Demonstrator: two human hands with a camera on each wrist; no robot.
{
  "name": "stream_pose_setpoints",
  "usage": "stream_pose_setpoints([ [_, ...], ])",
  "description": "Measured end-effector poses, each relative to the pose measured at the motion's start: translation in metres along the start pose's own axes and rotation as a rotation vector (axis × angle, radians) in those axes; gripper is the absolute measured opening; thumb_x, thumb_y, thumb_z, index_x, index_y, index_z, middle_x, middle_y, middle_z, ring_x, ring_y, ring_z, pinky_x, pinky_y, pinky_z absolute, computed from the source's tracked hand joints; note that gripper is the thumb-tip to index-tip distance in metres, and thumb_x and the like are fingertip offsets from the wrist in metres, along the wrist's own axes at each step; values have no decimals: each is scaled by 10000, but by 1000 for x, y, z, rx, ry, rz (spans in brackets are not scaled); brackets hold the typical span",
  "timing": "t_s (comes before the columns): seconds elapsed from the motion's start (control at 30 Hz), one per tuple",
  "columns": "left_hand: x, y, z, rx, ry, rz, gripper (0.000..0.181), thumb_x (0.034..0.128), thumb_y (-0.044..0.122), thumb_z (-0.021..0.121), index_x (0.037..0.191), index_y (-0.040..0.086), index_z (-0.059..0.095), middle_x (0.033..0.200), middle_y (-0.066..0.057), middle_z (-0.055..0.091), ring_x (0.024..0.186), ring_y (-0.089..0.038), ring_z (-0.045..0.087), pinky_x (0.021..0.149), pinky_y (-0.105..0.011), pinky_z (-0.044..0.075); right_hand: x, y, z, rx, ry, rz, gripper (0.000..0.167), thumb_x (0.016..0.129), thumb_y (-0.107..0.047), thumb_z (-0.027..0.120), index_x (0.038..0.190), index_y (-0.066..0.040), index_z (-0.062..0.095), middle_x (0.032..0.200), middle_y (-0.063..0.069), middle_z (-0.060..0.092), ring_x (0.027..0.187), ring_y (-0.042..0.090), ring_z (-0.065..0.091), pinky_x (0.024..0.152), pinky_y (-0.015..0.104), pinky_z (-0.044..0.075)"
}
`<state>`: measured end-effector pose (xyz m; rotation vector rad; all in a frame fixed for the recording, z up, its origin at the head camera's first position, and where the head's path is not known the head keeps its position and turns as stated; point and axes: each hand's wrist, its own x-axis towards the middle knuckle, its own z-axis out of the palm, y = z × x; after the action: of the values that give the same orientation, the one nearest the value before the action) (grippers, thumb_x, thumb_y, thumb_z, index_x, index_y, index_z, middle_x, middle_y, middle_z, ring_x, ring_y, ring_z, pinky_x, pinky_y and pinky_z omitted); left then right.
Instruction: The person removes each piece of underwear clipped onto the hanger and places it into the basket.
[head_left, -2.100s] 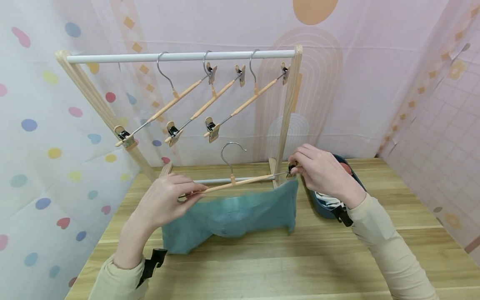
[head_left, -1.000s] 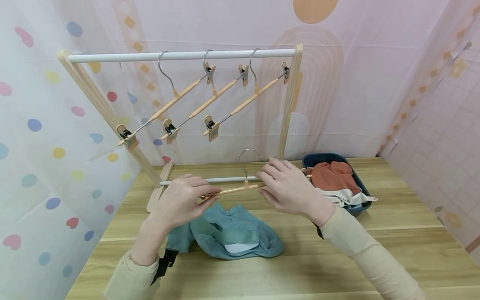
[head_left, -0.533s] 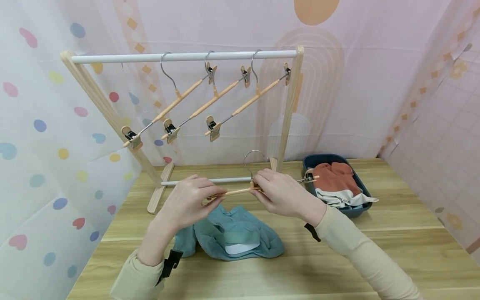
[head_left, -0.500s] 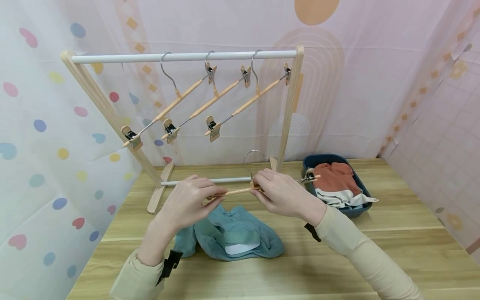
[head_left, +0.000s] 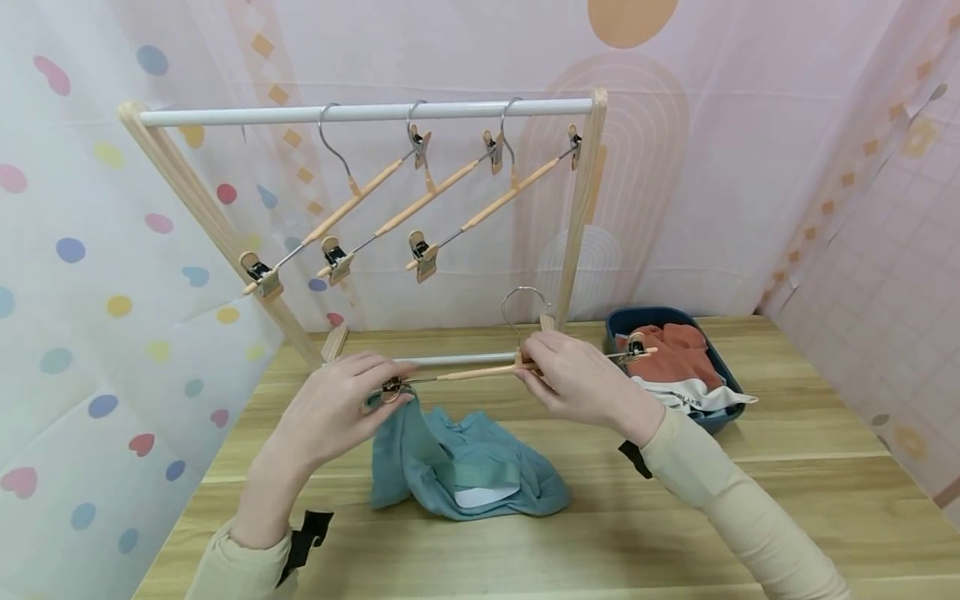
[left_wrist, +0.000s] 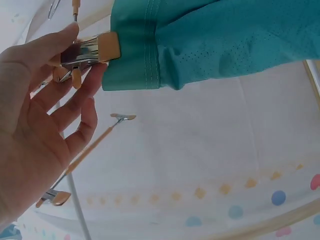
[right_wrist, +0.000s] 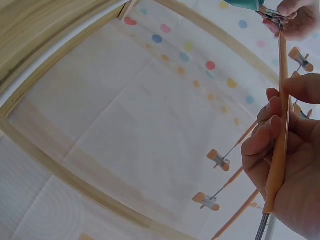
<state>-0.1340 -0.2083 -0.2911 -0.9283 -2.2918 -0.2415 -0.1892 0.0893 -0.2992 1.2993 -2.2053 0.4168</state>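
My left hand [head_left: 337,404] pinches the clip [head_left: 392,389] at the left end of a clip hanger. In the left wrist view, that clip [left_wrist: 107,47] bites the stitched edge of a teal garment [left_wrist: 210,45]. The rest of the garment [head_left: 536,479] lies crumpled on the table below, a white patch showing. My right hand [head_left: 581,379] grips the hanger [head_left: 480,372] by its bar near the middle, just beside the hook. At the right end, the other clip [head_left: 637,344] holds no cloth and hangs in front of the bin.
A wood-ended rack with a white rod [head_left: 262,117] stands behind the hands. Several-clip hangers [head_left: 431,200] without clothes hang from it. To the right sits a blue bin [head_left: 651,315] with a rust-coloured garment [head_left: 675,346] and a white one [head_left: 693,393]. Patterned cloth surrounds the wooden table [head_left: 810,417].
The garment's right side has come away from the right clip and dropped to the table. My right hand went from that clip to the bar. The hanger has shifted right.
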Motion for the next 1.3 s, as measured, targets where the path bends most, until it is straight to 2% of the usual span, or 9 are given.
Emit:
stream_pose_setpoints([
  [0.1, -3, -1, -3, 20, 0, -30, 435, 684, 142, 814, 1085, 64, 666, 954, -47, 729, 839, -197, 685, 670, -345, 550, -1, 1, 0, 1, -4, -3, 78, 896, -140, 625, 873, -79, 582, 773, 10, 575, 642, 83, 456, 571, 203, 400],
  [0.2, -5, -1, -4, 31, 9, -45, 414, 668, 141, 821, 1039, 53, 661, 936, -67, 727, 812, -201, 685, 652, -346, 549, -1, 1, 0, -1, -1, -2, 69, 895, -137, 624, 871, -86, 585, 765, 0, 569, 641, 78, 455, 566, 201, 398],
  [0.4, -6, -1, -3, 26, 44, -11, 328, 658, 117, 795, 948, 60, 654, 845, -48, 713, 723, -158, 657, 614, -328, 526, -1, 2, 0, -6, 12, -6, 70, 889, -146, 630, 865, -101, 582, 771, -12, 569, 651, 75, 463, 569, 197, 405],
  [0.6, -6, -2, -3, 23, 88, 13, 243, 658, 163, 762, 872, 95, 669, 720, 7, 674, 678, -142, 633, 633, -341, 498, -2, 2, 0, 1, 14, -11, 82, 880, -149, 644, 862, -102, 579, 784, -9, 576, 652, 73, 470, 566, 189, 408],
  [0.7, -6, -2, -2, 29, 117, 32, 197, 692, 200, 727, 852, 95, 683, 698, 1, 677, 669, -161, 640, 643, -348, 490, -1, 3, -1, 3, 20, -18, 87, 875, -148, 650, 859, -100, 579, 789, -7, 580, 656, 76, 472, 566, 190, 408],
  [0.83, -5, -1, 0, 24, 162, 68, 171, 782, 247, 639, 809, 86, 690, 677, -10, 689, 630, -166, 643, 651, -357, 481, -1, 3, -1, -5, 28, -29, 92, 873, -148, 654, 851, -102, 577, 795, -9, 584, 658, 77, 474, 564, 193, 408],
  [0.9, -4, 0, 0, 24, 179, 85, 174, 790, 242, 612, 782, 85, 688, 671, -10, 694, 606, -156, 639, 654, -357, 480, -1, 3, -1, -11, 31, -35, 94, 873, -148, 654, 847, -104, 575, 795, -12, 583, 656, 78, 473, 563, 196, 405],
  [1.17, -3, 2, 0, 31, 201, 114, 107, 685, 161, 614, 727, 87, 678, 632, -11, 686, 568, -151, 633, 667, -352, 445, -1, 6, -1, -21, 51, -54, 95, 866, -141, 654, 837, -104, 571, 787, -13, 573, 655, 83, 467, 566, 209, 411],
  [1.3, -2, 2, 0, 17, 214, 111, 110, 673, 127, 603, 726, 69, 679, 621, -16, 680, 548, -155, 618, 667, -349, 428, 0, 7, -2, -17, 74, -68, 101, 858, -130, 661, 835, -99, 567, 791, -7, 571, 660, 88, 469, 643, 243, 459],
])
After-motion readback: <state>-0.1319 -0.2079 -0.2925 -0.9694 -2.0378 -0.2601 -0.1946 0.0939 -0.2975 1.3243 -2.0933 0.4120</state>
